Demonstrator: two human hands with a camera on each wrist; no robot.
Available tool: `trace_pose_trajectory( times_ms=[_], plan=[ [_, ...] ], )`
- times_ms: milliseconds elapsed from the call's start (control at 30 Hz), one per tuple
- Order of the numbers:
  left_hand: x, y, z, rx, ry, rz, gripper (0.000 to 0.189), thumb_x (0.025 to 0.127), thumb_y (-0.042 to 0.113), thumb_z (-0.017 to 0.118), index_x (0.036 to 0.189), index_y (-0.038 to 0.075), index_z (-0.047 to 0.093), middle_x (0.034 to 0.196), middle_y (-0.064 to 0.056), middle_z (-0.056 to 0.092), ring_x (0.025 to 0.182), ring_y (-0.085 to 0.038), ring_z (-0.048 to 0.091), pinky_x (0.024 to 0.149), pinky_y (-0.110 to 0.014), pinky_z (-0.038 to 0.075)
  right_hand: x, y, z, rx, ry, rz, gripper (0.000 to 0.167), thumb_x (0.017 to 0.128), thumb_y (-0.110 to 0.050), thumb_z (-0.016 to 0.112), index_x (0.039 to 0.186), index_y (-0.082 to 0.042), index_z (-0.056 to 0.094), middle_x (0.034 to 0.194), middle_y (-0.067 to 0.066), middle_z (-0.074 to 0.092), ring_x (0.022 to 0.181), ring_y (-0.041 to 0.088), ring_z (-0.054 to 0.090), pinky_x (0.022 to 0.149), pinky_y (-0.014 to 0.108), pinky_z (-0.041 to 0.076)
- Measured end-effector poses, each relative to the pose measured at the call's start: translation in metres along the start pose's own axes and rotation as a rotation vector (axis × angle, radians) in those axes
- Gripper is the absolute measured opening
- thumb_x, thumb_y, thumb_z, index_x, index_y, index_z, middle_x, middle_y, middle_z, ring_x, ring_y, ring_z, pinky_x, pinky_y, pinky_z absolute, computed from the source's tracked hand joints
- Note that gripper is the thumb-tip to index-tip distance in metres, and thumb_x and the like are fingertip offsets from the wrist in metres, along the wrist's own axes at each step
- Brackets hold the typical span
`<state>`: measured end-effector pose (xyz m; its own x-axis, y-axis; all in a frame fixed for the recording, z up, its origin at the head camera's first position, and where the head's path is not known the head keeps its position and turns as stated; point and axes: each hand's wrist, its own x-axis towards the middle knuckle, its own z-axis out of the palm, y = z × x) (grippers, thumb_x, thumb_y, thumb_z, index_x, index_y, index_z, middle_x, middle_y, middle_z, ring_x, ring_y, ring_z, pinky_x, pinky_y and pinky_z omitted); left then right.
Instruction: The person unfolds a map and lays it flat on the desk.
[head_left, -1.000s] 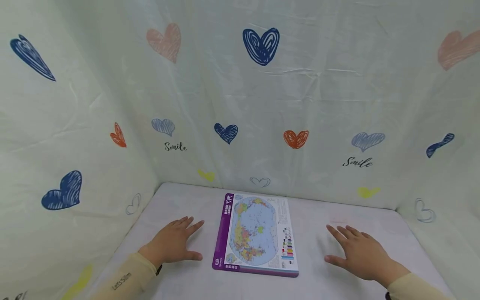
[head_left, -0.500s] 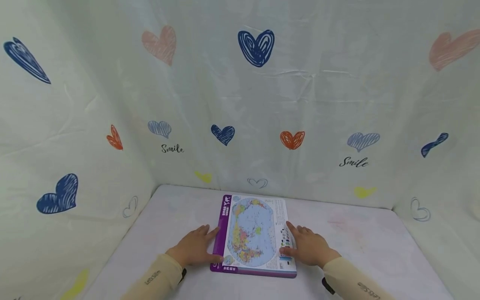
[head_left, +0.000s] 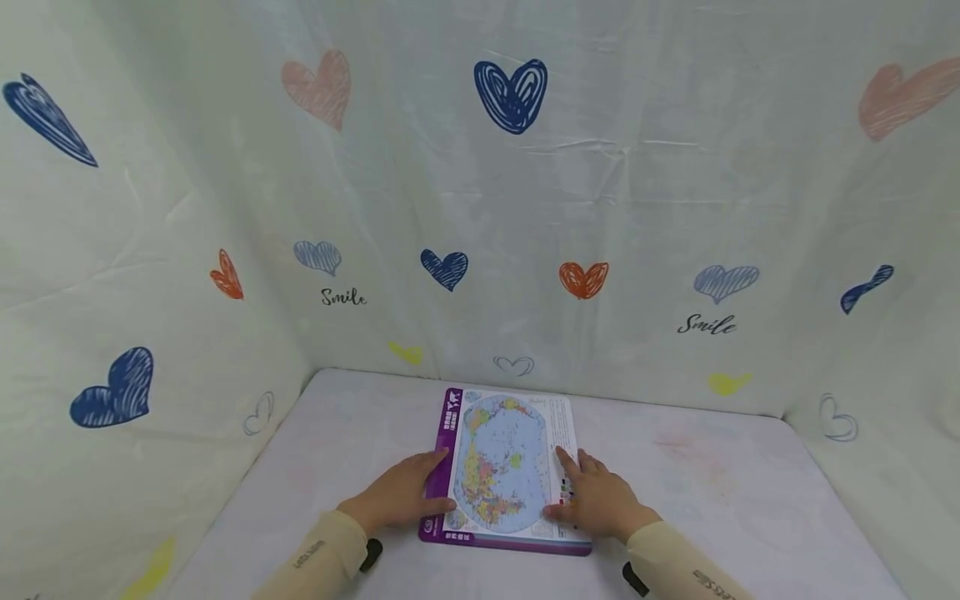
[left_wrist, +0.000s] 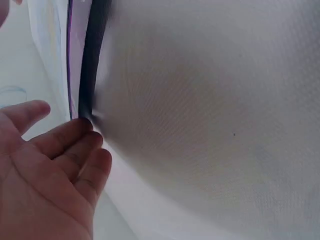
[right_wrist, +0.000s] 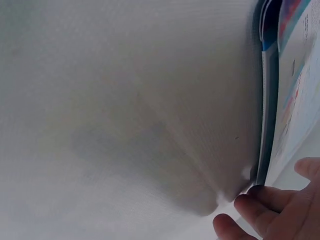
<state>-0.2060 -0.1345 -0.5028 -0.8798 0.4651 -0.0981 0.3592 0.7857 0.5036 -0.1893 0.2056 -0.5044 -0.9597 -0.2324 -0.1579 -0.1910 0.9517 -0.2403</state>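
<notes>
A thick, layered world map (head_left: 502, 450) with a purple border lies flat on the white table, its printed side up. My left hand (head_left: 397, 493) is at its left edge, with the thumb and index finger over the purple border. In the left wrist view, the other fingertips meet the map's side (left_wrist: 76, 60) at table level, mostly straight. My right hand (head_left: 603, 502) lies over the map's lower right part, thumb and index finger on the printed face. The right wrist view has its other fingertips (right_wrist: 250, 197) by the map's layered edge.
The white table (head_left: 697, 483) has rounded back corners and faint pinkish marks on the right. A white curtain (head_left: 645, 183) printed with hearts and "Smile" hangs behind and on both sides. Both forearms wear cream sleeves (head_left: 311, 557) and dark wristbands.
From wide apart on the table, both hands have come inward onto the map's left and right sides. During the last half second they have edged slightly farther over it. The map stays in place.
</notes>
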Motion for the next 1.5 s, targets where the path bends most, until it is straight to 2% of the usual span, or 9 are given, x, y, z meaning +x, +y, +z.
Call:
trace_pose_trajectory(
  times_ms=[167,267,367,500,633,833,1000,1233,1500],
  plan=[
    [0.003,-0.002,-0.002,-0.124,0.037,-0.028,0.091,0.076,0.027,0.087,0.151,0.004,0.04,0.143,-0.023,0.047,0.12,-0.037,0.054,0.102,-0.051,0.043,0.001,-0.001,0.003,0.024,0.04,0.0,0.107,0.07,-0.058,0.083,0.155,-0.013,0.036,0.15,0.03,0.037,0.131,0.051,0.041,0.091,0.066,0.045],
    [0.005,-0.002,-0.002,-0.19,0.057,-0.03,0.091,0.073,0.011,0.087,0.151,0.004,0.04,0.136,-0.021,0.049,0.093,-0.022,0.058,0.082,-0.037,0.052,0.001,-0.002,0.005,0.053,0.085,-0.008,0.11,0.066,-0.049,0.09,0.155,-0.014,0.035,0.149,0.028,0.038,0.128,0.049,0.045,0.092,0.063,0.046],
    [0.007,0.001,-0.004,-0.257,0.058,-0.042,0.093,0.071,0.001,0.086,0.151,0.004,0.04,0.12,-0.017,0.055,0.078,-0.015,0.051,0.066,-0.03,0.048,0.003,-0.003,0.004,0.131,0.133,-0.019,0.113,0.063,-0.035,0.095,0.156,-0.015,0.033,0.146,0.028,0.038,0.111,0.04,0.057,0.09,0.056,0.051],
    [0.009,0.001,-0.006,-0.324,0.031,-0.069,0.095,0.07,-0.002,0.085,0.152,0.005,0.038,0.104,-0.009,0.056,0.078,-0.016,0.054,0.066,-0.031,0.049,0.005,-0.005,-0.002,0.281,0.171,0.001,0.118,0.06,-0.014,0.096,0.157,-0.015,0.03,0.139,0.028,0.039,0.086,0.025,0.058,0.079,0.044,0.054],
    [0.011,-0.001,-0.006,-0.343,0.0,-0.085,0.096,0.07,-0.001,0.086,0.152,0.003,0.038,0.101,-0.005,0.056,0.083,-0.017,0.054,0.072,-0.033,0.049,0.007,-0.004,-0.007,0.372,0.138,0.03,0.119,0.058,-0.006,0.095,0.157,-0.012,0.029,0.129,0.027,0.047,0.084,0.023,0.055,0.081,0.044,0.052],
    [0.012,0.001,-0.008,-0.364,-0.033,-0.102,0.096,0.07,-0.002,0.086,0.152,0.002,0.037,0.091,-0.005,0.054,0.08,-0.019,0.052,0.071,-0.036,0.047,0.008,0.001,-0.009,0.417,0.026,0.015,0.118,0.062,-0.005,0.092,0.158,-0.009,0.024,0.11,0.015,0.062,0.079,0.018,0.054,0.083,0.044,0.049],
    [0.012,0.002,-0.009,-0.362,-0.046,-0.104,0.096,0.071,-0.002,0.085,0.153,0.002,0.036,0.088,-0.005,0.053,0.078,-0.02,0.052,0.067,-0.034,0.046,0.01,0.004,-0.011,0.393,0.001,0.026,0.117,0.066,-0.008,0.091,0.159,-0.01,0.02,0.089,0.005,0.059,0.073,0.019,0.052,0.079,0.043,0.047],
    [0.012,0.0,-0.009,-0.363,-0.052,-0.11,0.097,0.071,-0.001,0.085,0.154,0.004,0.035,0.085,-0.006,0.052,0.074,-0.018,0.049,0.061,-0.031,0.042,0.009,0.004,-0.014,0.398,-0.012,0.058,0.116,0.067,-0.008,0.09,0.16,-0.012,0.019,0.095,0.008,0.061,0.076,0.02,0.053,0.086,0.047,0.048],
    [0.009,-0.003,-0.01,-0.38,-0.045,-0.088,0.097,0.071,-0.003,0.084,0.154,0.003,0.035,0.079,-0.007,0.05,0.068,-0.017,0.047,0.056,-0.029,0.04,0.005,0.008,-0.02,0.401,-0.003,0.06,0.117,0.067,-0.005,0.089,0.16,-0.011,0.018,0.099,0.009,0.062,0.075,0.02,0.053,0.081,0.045,0.05]
  ],
)
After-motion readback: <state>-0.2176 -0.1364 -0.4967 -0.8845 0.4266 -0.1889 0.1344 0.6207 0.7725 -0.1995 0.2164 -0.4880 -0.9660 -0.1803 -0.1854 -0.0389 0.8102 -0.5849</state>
